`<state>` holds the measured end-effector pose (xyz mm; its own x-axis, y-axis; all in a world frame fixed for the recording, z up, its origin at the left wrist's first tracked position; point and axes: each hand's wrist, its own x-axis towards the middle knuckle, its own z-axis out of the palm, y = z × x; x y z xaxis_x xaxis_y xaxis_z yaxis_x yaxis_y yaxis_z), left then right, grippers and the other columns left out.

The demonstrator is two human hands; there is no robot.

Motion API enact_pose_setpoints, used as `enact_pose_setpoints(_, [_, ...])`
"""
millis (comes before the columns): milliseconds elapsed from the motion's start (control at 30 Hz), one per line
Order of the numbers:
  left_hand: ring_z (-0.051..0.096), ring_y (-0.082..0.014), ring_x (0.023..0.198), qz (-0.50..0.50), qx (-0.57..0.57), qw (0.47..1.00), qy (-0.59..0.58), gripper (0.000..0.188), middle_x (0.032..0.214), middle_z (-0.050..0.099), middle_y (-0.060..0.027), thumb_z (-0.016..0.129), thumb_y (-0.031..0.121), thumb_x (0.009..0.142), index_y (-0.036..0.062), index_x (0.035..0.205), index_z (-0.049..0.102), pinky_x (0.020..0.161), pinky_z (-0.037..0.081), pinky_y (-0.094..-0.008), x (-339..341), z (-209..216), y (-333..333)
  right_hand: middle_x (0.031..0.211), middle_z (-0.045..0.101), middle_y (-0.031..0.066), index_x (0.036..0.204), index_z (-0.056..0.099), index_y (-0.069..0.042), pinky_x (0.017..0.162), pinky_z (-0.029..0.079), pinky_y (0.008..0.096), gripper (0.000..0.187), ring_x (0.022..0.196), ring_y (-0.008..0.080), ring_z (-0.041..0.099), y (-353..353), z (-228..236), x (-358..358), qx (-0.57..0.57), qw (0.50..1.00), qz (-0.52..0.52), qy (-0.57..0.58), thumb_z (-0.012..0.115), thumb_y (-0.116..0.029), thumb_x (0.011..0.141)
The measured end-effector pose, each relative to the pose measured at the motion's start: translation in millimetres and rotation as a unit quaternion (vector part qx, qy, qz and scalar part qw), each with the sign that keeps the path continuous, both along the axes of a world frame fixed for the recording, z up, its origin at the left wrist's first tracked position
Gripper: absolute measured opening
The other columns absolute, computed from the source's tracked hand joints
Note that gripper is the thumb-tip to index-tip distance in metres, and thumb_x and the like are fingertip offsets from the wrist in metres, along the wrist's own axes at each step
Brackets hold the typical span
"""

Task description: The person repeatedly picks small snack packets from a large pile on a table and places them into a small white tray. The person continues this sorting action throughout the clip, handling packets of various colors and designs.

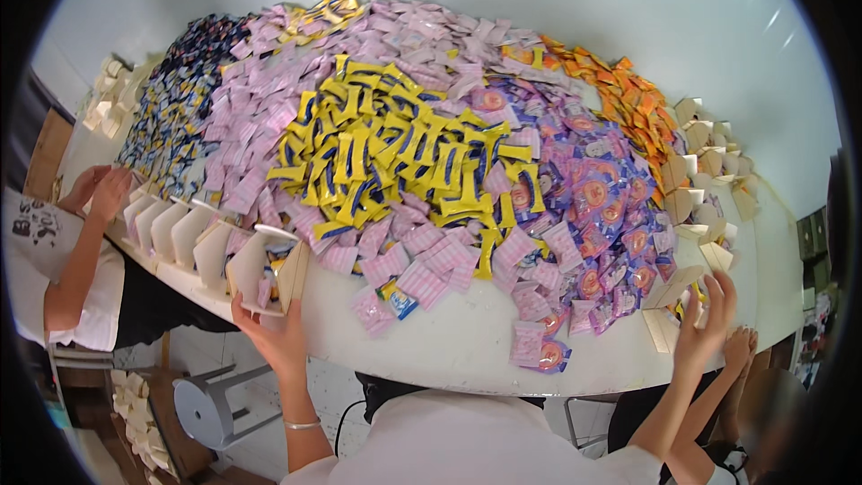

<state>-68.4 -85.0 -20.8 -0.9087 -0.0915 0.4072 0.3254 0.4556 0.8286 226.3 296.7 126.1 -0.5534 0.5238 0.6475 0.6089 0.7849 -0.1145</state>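
Observation:
My left hand (282,341) is closed around the lower part of a small cream cardboard box (244,268), which stands open at the table's near edge with a few wrapped sweets inside. At the right, my right hand (702,330) has its curled fingers on another cream box (662,330), with something yellow showing inside it. Between my hands lies a big heap of wrapped sweets: yellow packets (359,157), pink-striped packets (426,280) and purple packets (593,193). A few pink and purple sweets lie loose near the front edge.
A row of open cream boxes (184,232) runs leftward from my left hand; more boxes (709,162) stand at the right. Orange packets (620,90) and dark blue packets (184,72) edge the heap. Co-workers' hands (103,189) show on both sides. A grey stool (202,409) stands below.

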Motion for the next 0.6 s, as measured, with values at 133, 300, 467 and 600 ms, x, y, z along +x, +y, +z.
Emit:
enact_pose_setpoints(133, [0.04,-0.0315,0.113,0.0,0.006,1.0,0.03,0.084,0.125,0.033,-0.0189,0.075,0.009,0.062,0.0024,0.128,0.023,0.094,0.035,-0.0447,17.6,14.6,-11.9,0.106,0.053,0.0147,0.099,0.056,-0.003,0.082,0.042,0.0401,0.03,0.099,0.0339,0.051,-13.1,10.3,-119.2,-0.003,0.964,0.26,-0.059,0.063,-0.001,0.07])
enact_pose_setpoints(300, [0.046,-0.0319,0.107,-0.283,0.019,0.956,0.072,0.09,0.119,0.04,-0.0208,0.08,0.02,0.055,0.0103,0.128,0.027,0.089,0.04,-0.0423,43.4,32.8,-3.4,0.103,0.056,0.0133,0.097,0.056,-0.003,0.079,0.044,0.0402,0.023,0.095,0.0318,0.053,36.7,-30.4,-286.5,-0.034,0.893,0.449,-0.027,0.059,-0.01,0.075])
enact_pose_setpoints(467, [0.052,-0.0326,0.102,-0.573,-0.071,0.816,0.001,0.076,0.117,0.046,-0.0173,0.079,0.022,0.054,0.0121,0.119,0.041,0.08,0.046,-0.0396,42.8,38.2,74.2,0.099,0.058,0.0136,0.106,0.057,-0.007,0.08,0.044,0.0387,0.03,0.096,0.0308,0.054,82.5,-74.2,-444.7,-0.102,0.898,0.424,-0.06,0.053,-0.006,0.076])
enact_pose_setpoints(600, [0.05,-0.0351,0.105,-0.607,-0.063,0.791,-0.051,0.068,0.119,0.045,-0.018,0.077,0.022,0.057,0.0083,0.114,0.044,0.085,0.045,-0.0404,49.0,28.8,100.4,0.094,0.059,0.0149,0.105,0.057,-0.01,0.08,0.044,0.0411,0.029,0.093,0.0289,0.057,69.5,-105.1,-509.8,-0.07,0.906,0.379,-0.173,0.051,-0.007,0.076])
